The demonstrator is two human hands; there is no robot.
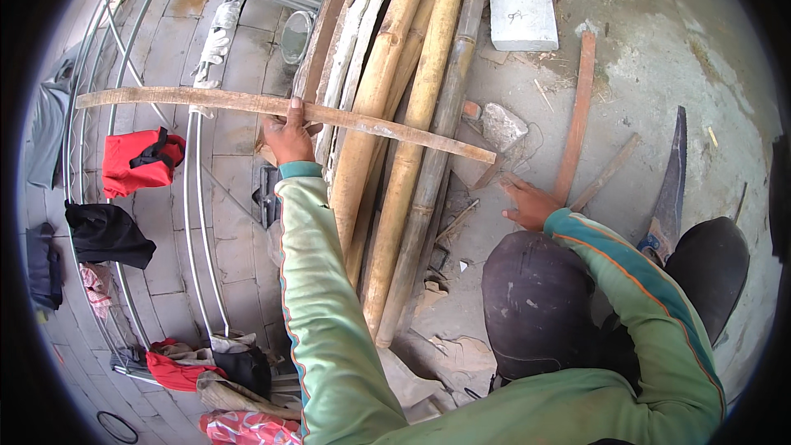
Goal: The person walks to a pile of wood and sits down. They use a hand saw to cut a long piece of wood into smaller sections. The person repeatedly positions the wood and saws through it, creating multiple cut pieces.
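Note:
My left hand (288, 138) grips a long, thin wooden strip (222, 100), with the thumb on top and the fingers under it. The strip lies crosswise above several bamboo poles (387, 66), its right end past the last pole. Lower right, my right hand (531, 203) has its fingers apart, just short of a small dark piece of wood (489, 175) below the strip's right end. Beside this hand are a reddish-brown wooden slat (577, 119) and a shorter, greyish wooden stick (606, 171). A handsaw (672, 169) lies farther right, near my knee.
White-flaked boards (356, 41) lie left of the bamboo. A metal drying rack (192, 198) on the left bears a red cloth (142, 163), a black cloth (109, 233) and pale gloves (216, 47). A white block (523, 10) and a broken chunk (502, 125) sit on the concrete.

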